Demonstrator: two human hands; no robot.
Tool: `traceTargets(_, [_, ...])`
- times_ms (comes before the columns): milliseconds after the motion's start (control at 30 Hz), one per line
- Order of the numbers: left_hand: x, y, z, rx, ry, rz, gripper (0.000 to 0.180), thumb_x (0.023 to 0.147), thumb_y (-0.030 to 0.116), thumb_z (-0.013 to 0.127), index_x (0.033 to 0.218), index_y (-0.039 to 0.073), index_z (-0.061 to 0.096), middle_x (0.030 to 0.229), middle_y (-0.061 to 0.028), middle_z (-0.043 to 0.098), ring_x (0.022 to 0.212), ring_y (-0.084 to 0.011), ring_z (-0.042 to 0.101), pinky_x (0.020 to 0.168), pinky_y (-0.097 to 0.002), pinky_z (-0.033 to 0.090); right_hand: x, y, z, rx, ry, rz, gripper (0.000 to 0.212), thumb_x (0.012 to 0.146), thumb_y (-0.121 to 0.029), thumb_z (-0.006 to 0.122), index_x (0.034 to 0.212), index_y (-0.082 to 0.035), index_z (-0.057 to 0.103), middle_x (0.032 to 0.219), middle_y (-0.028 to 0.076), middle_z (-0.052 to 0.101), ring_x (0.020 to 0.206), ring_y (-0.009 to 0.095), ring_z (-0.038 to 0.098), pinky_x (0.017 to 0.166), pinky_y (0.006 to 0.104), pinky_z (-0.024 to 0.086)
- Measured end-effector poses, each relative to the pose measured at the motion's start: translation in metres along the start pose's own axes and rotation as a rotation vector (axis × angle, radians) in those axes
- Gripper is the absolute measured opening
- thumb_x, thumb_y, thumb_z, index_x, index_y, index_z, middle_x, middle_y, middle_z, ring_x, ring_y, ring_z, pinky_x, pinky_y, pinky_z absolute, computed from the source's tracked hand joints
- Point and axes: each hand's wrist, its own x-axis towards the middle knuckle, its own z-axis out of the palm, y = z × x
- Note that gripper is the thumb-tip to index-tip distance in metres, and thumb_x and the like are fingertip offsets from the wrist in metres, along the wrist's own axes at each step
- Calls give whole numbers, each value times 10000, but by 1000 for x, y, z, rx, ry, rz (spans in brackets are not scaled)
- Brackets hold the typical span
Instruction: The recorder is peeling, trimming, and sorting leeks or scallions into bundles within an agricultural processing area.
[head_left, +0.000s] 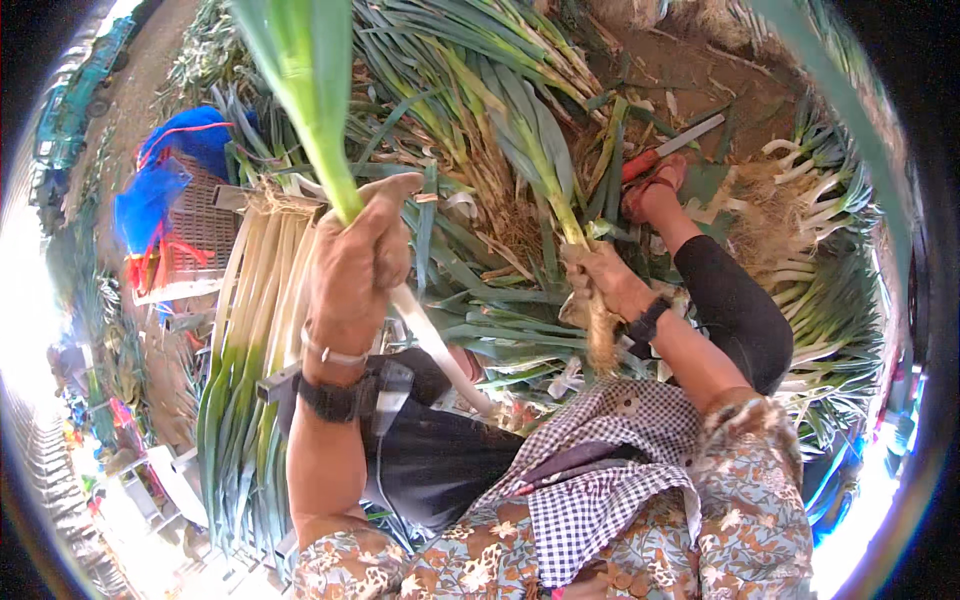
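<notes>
HANDS AND LEEKS: POS. & GRIP

LH [355,255]: fingers wrapped tight round the 1st leek [440,350], thumb side up. Leek tilted; green leaves rise above LH to top edge of view, white shaft slants down-R, lower end over the dark legwear. Shaft slightly blurred.

RH [608,280]: fingers curled round stem of the 2nd leek [563,215]; leaves point up & slightly L. Brown fibrous clump [602,345] hangs directly below RH; cannot tell if part of same leek. Leeks well apart, 1 per hand.

L side: leek bundle [265,330] nr LH, white shafts up top, green ends down. Beyond it, woven basket [205,235] w/ blue plastic [150,205] on/over it.

Ctr: large leek pile [450,110], incl. loose leaves & dry brown stems, beyond & btwn hands.

Upper R: red-handled knife [660,152] on ground, just beside sandaled foot [655,198].

Far R: more leeks [820,300], white ends twd ctr, green ends outward.

Lap: checked cloth [590,510] over patterned clothing [450,555].
</notes>
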Motion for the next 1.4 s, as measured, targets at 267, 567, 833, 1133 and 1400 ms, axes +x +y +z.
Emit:
traceTargets(267, [6, -15, 28, 145, -57, 73, 229, 920, 208, 591, 991, 0, 653, 839, -92, 686, 493, -31, 457, 421, -163, 346, -172, -82, 58, 7, 5, 6, 135, 931, -162, 511, 954, -32, 485, 620, -6, 459, 411, 71, 405, 360, 214, 343])
traceTargets(567, [-3, -11, 65, 263, -75, 93, 321, 892, 402, 606, 837, 87, 585, 539, 70, 411, 437, -30, 363, 401, -199, 251, -249, -77, 63, -324, -7, -109, 313, 841, -98, 631, 1111, -7, 500, 678, 6, 530, 503, 69, 499, 457, 218, 419])
traceTargets(833, [-4, -7, 74, -71, 98, 171, 172, 741, 92, 776, 827, 49, 633, 677, 22, 569, 422, -48, 425, 361, -202, 296, -152, -54, 44, -894, -22, -572, 382, 868, -197, 616, 1164, 15, 501, 866, 144, 584, 799, 201, 555, 742, 345, 454])
traceTargets(1133, [1, -14, 34, -76, 172, 193, 151, 768, 57, 733, 859, 20, 619, 704, -20, 589, 409, -58, 413, 352, -210, 302, -71, -74, 83, -386, -86, -552, 209, 824, -35, 516, 1023, 18, 550, 910, 4, 557, 841, 73, 501, 757, 216, 424])
traceTargets(1400, [4, 10, 21, 72, 204, 341, 192, 746, 100, 768, 858, 4, 644, 657, -10, 587, 389, -69, 423, 336, -213, 308, -52, 95, -44, -1409, -48, -731, 244, 774, 7, 560, 1016, 21, 588, 855, 140, 630, 789, 277, 619, 730, 334, 487])
